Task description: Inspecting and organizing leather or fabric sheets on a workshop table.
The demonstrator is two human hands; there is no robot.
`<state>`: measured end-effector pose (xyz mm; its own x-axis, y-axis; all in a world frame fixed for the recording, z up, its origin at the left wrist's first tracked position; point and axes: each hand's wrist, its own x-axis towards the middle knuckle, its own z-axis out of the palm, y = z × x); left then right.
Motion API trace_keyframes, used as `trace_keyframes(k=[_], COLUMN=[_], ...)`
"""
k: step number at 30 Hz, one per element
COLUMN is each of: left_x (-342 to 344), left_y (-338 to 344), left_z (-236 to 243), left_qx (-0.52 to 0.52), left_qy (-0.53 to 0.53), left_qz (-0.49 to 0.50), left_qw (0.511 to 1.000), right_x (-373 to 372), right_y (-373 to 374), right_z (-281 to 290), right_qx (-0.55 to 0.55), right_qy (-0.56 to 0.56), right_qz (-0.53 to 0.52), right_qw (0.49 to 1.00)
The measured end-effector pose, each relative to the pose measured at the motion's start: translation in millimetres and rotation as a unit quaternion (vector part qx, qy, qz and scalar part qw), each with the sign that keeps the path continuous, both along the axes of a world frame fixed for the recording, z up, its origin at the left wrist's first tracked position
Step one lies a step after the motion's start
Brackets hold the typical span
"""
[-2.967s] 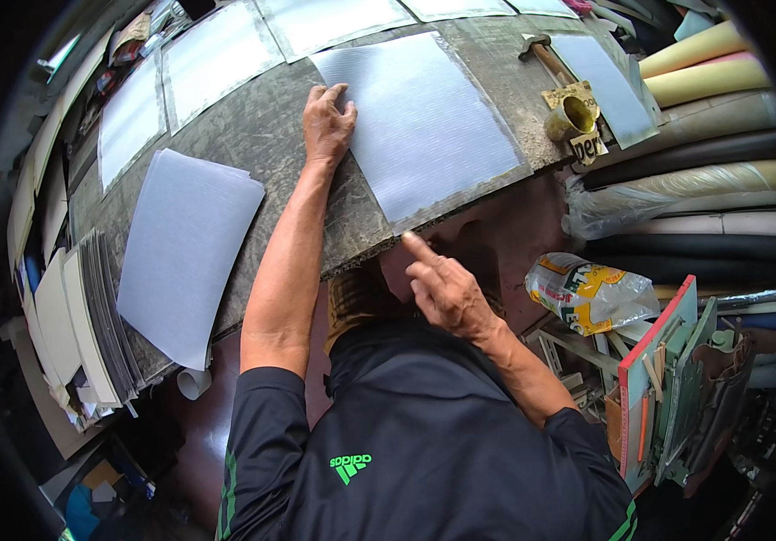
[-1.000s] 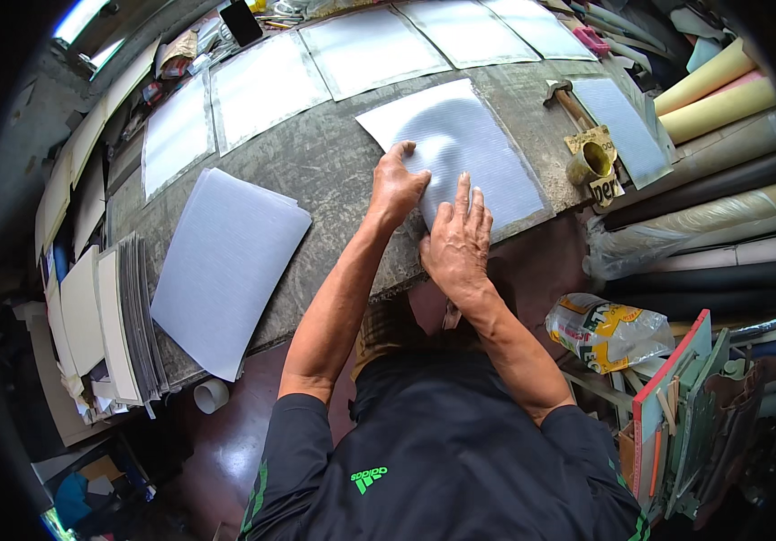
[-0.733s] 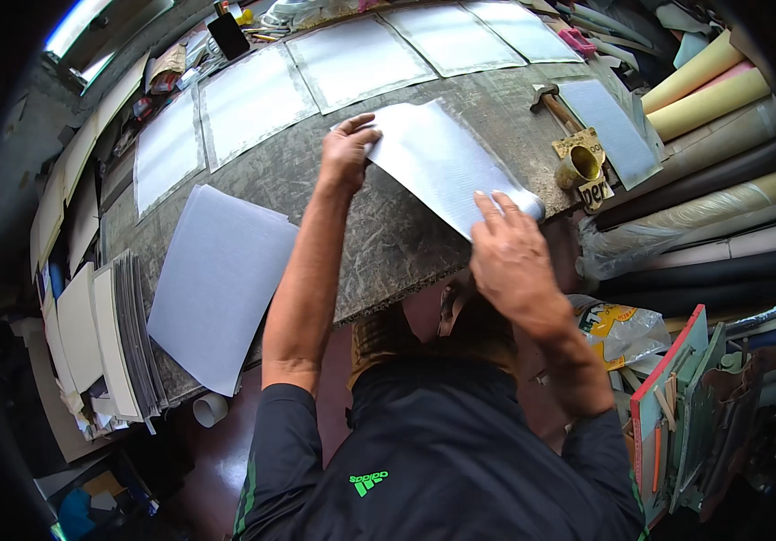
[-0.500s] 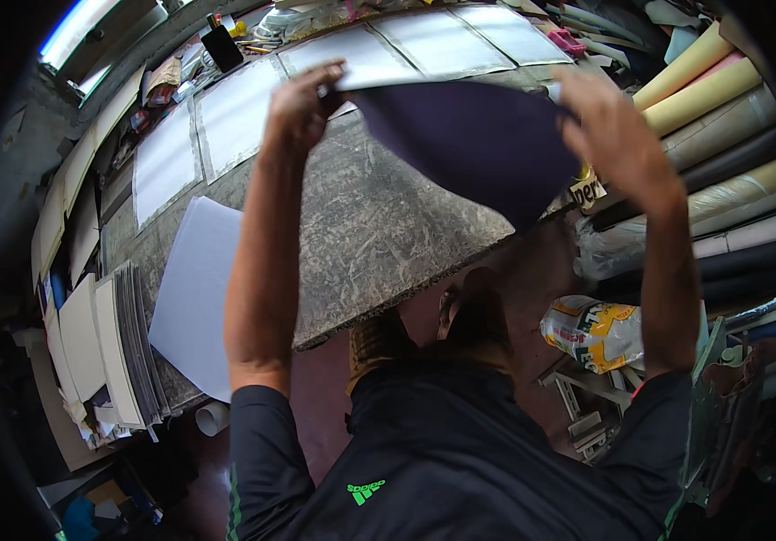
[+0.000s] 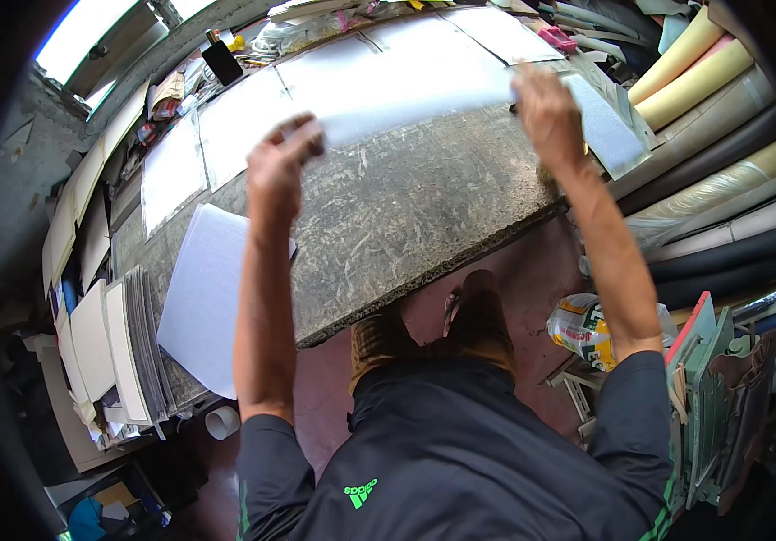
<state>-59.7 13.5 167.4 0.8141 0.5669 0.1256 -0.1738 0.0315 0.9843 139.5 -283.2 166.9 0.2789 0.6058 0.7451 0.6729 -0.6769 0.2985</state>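
Pale sheet now up at the back row

We note the change first: half a second ago the sheet (image 5: 415,95) hung between the hands with its dark underside toward us. Now its pale face is up, and it overlaps the near edges of the back row of sheets (image 5: 171,171), away from the front edge of the table (image 5: 388,207) where it lay three seconds ago. For the work in hand, we judge the carry across to be mostly done. Whether the sheet lies flat or hovers, we cannot tell.

Left hand (image 5: 281,162): at the sheet's left end, fingers curled, blurred. Right hand (image 5: 546,117): by its right end, fingers bent, blurred too. We cannot tell whether either pinches the sheet or has let go.

The stack of pale sheets (image 5: 203,298) rests on the table, partly behind the left forearm.
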Motion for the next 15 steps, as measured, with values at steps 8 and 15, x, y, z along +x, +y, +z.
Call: trace_keyframes(k=[8, 15], left_x=[-46, -70], left_y=[-77, -86], left_z=[-135, -131], left_qx=[0.054, 0.083], left_qy=[0.216, 0.211], left_qz=[-0.028, -0.055], left_qw=[0.974, 0.972], right_x=[-58, -72], right_y=[-57, -74], right_z=[-153, -140], right_qx=[-0.064, -0.045], right_qy=[0.156, 0.191], right_qz=[-0.015, 0.009], right_qw=[0.986, 0.981])
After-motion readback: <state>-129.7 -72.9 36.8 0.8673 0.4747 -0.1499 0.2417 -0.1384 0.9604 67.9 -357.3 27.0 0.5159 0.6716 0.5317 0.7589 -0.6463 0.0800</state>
